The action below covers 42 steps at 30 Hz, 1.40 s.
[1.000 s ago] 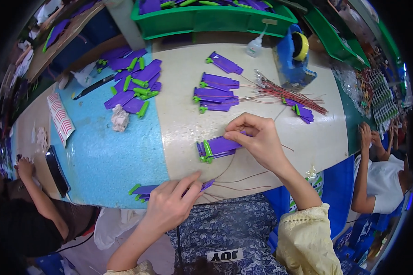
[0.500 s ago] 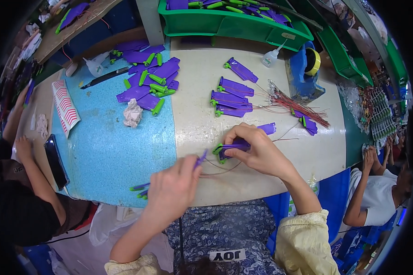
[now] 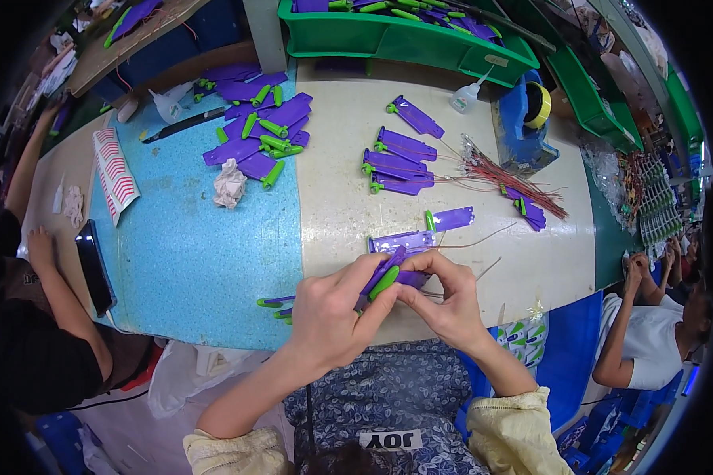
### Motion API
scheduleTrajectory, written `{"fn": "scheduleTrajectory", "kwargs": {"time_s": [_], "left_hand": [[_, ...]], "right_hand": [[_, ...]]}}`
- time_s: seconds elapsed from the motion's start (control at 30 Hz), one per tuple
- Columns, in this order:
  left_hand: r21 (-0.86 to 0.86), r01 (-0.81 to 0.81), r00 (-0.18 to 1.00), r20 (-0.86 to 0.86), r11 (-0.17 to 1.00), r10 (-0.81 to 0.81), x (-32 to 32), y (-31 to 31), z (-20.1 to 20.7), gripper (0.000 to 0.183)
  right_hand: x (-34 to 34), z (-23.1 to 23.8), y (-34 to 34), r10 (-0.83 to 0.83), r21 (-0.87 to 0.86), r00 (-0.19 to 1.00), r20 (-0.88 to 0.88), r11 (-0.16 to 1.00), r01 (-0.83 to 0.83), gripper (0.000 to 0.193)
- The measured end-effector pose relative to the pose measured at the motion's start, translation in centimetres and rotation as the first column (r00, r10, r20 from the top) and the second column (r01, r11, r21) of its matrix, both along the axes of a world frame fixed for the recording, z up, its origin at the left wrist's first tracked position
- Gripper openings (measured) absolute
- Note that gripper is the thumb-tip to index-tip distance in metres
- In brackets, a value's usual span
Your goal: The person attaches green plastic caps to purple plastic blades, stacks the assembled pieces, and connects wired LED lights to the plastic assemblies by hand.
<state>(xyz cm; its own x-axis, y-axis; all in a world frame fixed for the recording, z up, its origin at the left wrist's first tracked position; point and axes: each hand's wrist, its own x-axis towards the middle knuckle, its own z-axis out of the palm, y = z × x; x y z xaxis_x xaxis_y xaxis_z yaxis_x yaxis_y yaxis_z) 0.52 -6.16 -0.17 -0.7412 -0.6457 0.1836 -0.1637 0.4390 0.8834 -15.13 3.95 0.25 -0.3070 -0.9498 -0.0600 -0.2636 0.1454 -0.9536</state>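
Observation:
Near the table's front edge, my left hand (image 3: 331,310) and my right hand (image 3: 450,305) meet with fingers pinched on one purple plastic part with a green end piece (image 3: 384,282). My fingers cover much of it. Thin wires stick out by my right hand. Just beyond lie a purple part (image 3: 402,242) and a smaller purple plate with a green end (image 3: 454,218). More purple and green parts (image 3: 281,302) peek out left of my left hand. Farther off, several purple parts with wires (image 3: 400,165) lie in a column beside a bundle of red wires (image 3: 503,180).
A pile of purple and green parts (image 3: 261,131), crumpled paper (image 3: 230,184) and a black tool (image 3: 184,125) lie on the blue mat (image 3: 206,261). Behind stand a green bin (image 3: 404,46), a glue bottle (image 3: 466,96) and a blue tape dispenser (image 3: 523,131). Other people sit at both sides.
My left hand has moved right and up to meet my right hand, which has come down nearer to me. Both now grip one part. A purple part behind them has come into view.

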Motion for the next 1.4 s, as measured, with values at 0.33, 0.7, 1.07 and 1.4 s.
{"fn": "scheduleTrajectory", "kwargs": {"time_s": [0.33, 0.7, 1.07, 1.4], "left_hand": [[0.128, 0.255, 0.940, 0.201, 0.958, -0.277, -0.3, -0.1, 1.0, 0.024], [0.920, 0.306, 0.820, -0.124, 0.245, -0.559, -1.3, -4.4, 1.8, 0.024], [0.151, 0.351, 0.829, 0.409, 0.924, -0.382, 0.0, -2.3, 2.3, 0.015], [-0.427, 0.395, 0.899, 0.362, 0.814, -0.247, 2.8, -0.2, -0.6, 0.019]], "right_hand": [[-2.2, 2.8, 1.1, 0.095, 0.134, 0.974, -0.204, 0.989, -0.068, 0.020], [-2.9, 4.9, 4.0, -0.114, -0.056, 0.973, -0.200, 0.993, 0.105, 0.004], [-9.3, -1.5, 0.2, -0.227, -0.285, 0.689, -0.688, 0.958, 0.031, 0.027], [-5.3, -0.7, -1.9, -0.033, -0.013, 0.988, -0.154, 0.999, 0.032, 0.015]]}}
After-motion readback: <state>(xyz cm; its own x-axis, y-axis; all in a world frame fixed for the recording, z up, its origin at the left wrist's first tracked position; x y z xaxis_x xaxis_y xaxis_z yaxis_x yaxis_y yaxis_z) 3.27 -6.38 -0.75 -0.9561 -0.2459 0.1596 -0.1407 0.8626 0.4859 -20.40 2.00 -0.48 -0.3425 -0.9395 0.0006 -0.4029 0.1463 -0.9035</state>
